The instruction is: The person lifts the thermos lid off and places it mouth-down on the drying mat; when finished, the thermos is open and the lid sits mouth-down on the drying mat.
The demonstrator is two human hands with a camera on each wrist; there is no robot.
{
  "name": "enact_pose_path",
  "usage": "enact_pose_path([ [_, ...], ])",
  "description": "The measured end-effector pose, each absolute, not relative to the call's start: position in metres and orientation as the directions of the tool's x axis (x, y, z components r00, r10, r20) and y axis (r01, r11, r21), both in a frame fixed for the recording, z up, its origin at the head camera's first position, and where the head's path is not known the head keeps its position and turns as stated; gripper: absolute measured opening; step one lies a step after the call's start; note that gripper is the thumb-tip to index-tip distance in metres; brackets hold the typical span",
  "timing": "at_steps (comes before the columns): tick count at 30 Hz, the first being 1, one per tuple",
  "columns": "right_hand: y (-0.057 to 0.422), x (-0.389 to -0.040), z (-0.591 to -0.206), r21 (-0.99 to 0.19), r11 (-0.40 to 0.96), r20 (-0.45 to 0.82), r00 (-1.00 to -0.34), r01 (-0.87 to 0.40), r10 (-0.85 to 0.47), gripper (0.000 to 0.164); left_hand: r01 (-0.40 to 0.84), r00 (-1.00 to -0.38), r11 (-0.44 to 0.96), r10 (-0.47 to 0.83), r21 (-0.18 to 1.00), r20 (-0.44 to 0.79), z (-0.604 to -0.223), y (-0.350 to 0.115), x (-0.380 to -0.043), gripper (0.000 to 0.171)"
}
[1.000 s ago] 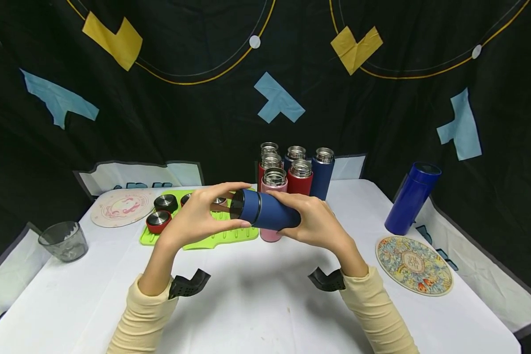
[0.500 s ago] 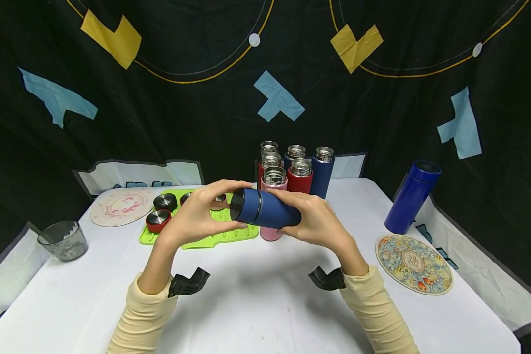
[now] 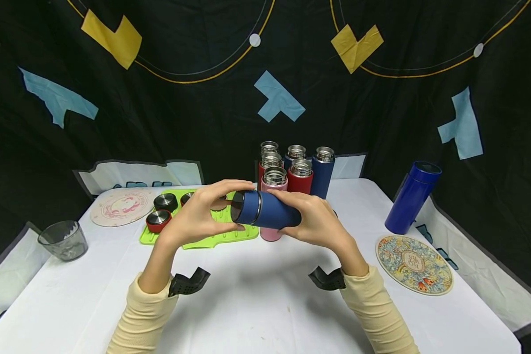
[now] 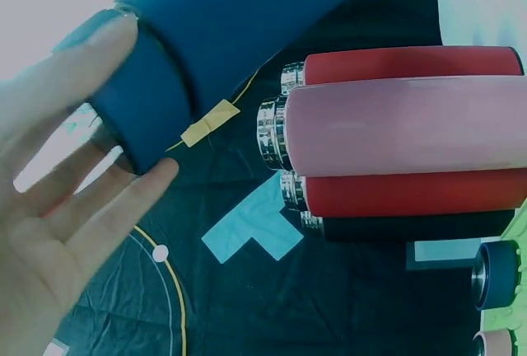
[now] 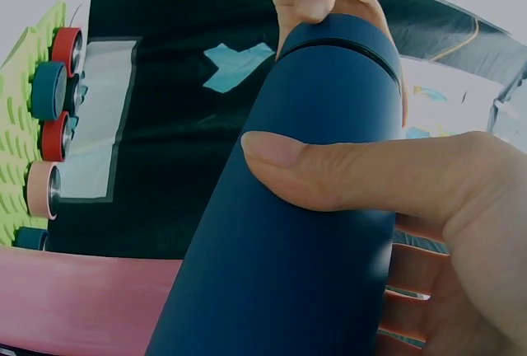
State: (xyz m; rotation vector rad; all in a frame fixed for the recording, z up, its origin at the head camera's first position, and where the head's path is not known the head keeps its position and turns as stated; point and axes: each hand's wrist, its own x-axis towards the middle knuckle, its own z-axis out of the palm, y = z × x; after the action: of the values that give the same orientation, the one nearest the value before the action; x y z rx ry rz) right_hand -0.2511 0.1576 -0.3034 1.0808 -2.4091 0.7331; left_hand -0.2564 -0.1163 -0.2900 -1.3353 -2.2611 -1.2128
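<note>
Both hands hold a dark blue thermos bottle sideways above the table, its lid end pointing left. My left hand has thumb and fingers around the blue lid, which sits on the bottle with a thin ring at the seam. In the left wrist view the thumb and fingers press on the lid's sides. My right hand grips the body; its thumb lies across the bottle in the right wrist view, with the fingers wrapped behind. Just beyond stands an open pink thermos bottle, partly hidden.
Several lidless red and blue bottles stand behind the pink one. Lids, one of them red, lie on a green mat. A glass and round mat are left; a capped blue bottle and patterned mat right.
The left thumb and fingers have shifted slightly around the lid, and the lid's angle differs a little. The right hand keeps its grip on the body in the same place.
</note>
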Motion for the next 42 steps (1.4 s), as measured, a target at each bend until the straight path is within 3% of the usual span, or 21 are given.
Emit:
enact_pose_path([
  [5,0.158,-0.252,-0.304,-0.321,0.547,0.547,-0.623,-0.773,-0.560,0.080,0.836,-0.518,0.208,0.606,0.508,0.604,-0.290,-0.117,-0.258,0.076],
  [20,0.156,-0.251,-0.306,-0.284,0.564,0.571,-0.609,-0.775,-0.550,0.081,0.747,-0.663,0.369,0.480,0.553,0.575,-0.291,-0.117,-0.252,0.070],
  [30,0.155,-0.251,-0.305,-0.233,0.599,0.594,-0.600,-0.766,-0.536,0.083,0.667,-0.742,0.388,0.420,0.636,0.522,-0.285,-0.120,-0.249,0.066],
  [42,0.161,-0.252,-0.302,-0.301,0.583,0.590,-0.628,-0.754,-0.508,0.084,0.664,-0.748,0.414,0.369,0.623,0.552,-0.286,-0.131,-0.252,0.067],
])
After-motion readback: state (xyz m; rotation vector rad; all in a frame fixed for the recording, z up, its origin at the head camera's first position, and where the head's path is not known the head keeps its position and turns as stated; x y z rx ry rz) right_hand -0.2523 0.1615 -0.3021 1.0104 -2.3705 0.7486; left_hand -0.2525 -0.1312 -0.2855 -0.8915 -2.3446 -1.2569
